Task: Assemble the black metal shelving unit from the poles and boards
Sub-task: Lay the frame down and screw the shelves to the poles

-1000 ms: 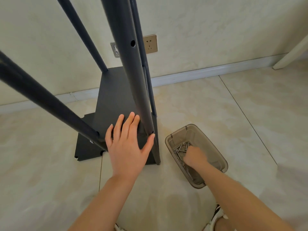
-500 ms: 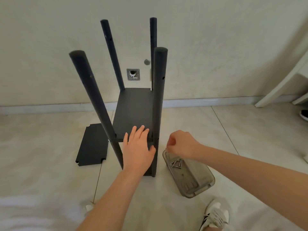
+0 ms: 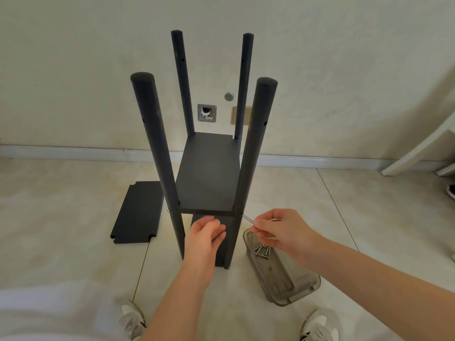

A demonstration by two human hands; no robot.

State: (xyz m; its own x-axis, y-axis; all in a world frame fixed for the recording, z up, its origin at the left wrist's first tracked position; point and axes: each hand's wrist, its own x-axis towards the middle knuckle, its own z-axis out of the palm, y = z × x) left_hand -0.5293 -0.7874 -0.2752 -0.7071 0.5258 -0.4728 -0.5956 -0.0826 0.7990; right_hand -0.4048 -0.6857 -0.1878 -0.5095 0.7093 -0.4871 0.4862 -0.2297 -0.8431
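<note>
The black shelving unit stands on the floor: several upright poles, the near right pole [image 3: 256,153] and the near left pole [image 3: 157,153] among them, with a black board [image 3: 209,173] fixed between them. My right hand [image 3: 280,230] pinches a thin silver screw [image 3: 247,218] whose tip sits at the near right pole, level with the board's front edge. My left hand [image 3: 205,236] hovers just under that front edge, fingers loosely curled, holding nothing. A loose black board [image 3: 138,212] with notched corners lies flat on the floor to the left.
A smoky clear plastic box [image 3: 283,274] with several screws lies on the floor right of the unit. Behind are the wall, its sockets [image 3: 241,116] and a white baseboard. White furniture legs [image 3: 418,153] stand far right. My shoes show at the bottom.
My right hand came up out of the box with a screw and brought it to the near right pole. My left hand left the board's top and dropped below its front edge. The view pulled back.
</note>
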